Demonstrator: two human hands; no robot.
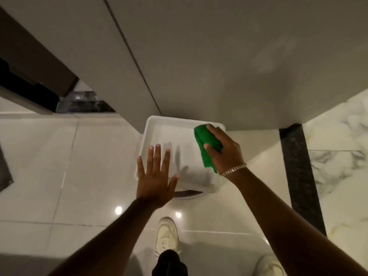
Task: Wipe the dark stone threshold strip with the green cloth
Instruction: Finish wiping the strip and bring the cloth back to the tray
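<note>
Head view: the right hand (224, 151) clutches the green cloth (207, 148) over a white tub (151, 126). Left hand (155, 176) is spread flat, its grip wide. A dark stone strip (300, 176) lies to the right.

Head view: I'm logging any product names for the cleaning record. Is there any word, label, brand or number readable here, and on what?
None can be read.
White tub: no label shows.
Green cloth in the right hand: plain.
Shoe: no readable mark.
Dark stone threshold strip: only stone pattern.
</note>
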